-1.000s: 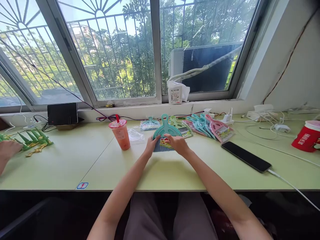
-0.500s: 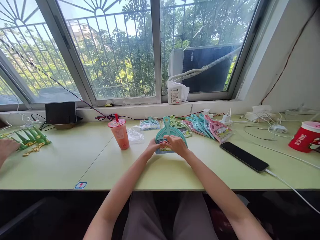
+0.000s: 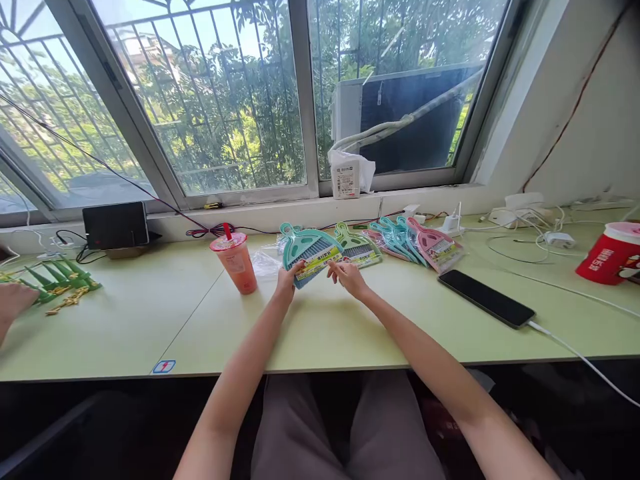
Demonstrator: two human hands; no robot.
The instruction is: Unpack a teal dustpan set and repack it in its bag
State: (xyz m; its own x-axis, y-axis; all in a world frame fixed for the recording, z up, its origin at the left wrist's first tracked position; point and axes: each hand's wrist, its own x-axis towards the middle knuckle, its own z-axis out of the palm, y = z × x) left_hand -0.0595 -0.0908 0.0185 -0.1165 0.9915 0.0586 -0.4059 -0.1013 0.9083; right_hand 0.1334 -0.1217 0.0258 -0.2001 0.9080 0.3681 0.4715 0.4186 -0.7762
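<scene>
My left hand (image 3: 287,283) is closed on the lower left edge of a teal dustpan (image 3: 306,241), which carries a brush with blue bristles and a yellow label. The dustpan is held up off the table and tilted, with its handle toward the upper left. At its lower right edge is my right hand (image 3: 349,277), fingers partly bent and apart; whether the fingertips touch the label is unclear. Just behind lies a green dustpan set (image 3: 356,245). Farther right, several teal dustpan sets (image 3: 397,239) overlap beside a pink dustpan set (image 3: 434,241).
A red-lidded drink cup (image 3: 237,264) with a straw stands left of my hands. Clear plastic wrapping (image 3: 266,267) lies behind it. A phone (image 3: 485,298) charges at right, near a red tub (image 3: 607,257). Another person's hand (image 3: 15,301) is by green pointed pieces (image 3: 63,279) at far left.
The dustpan has shifted left and tipped from upright to slanted, showing its label more fully. My right hand has drawn off its front to the lower right edge. The view has shifted slightly.
</scene>
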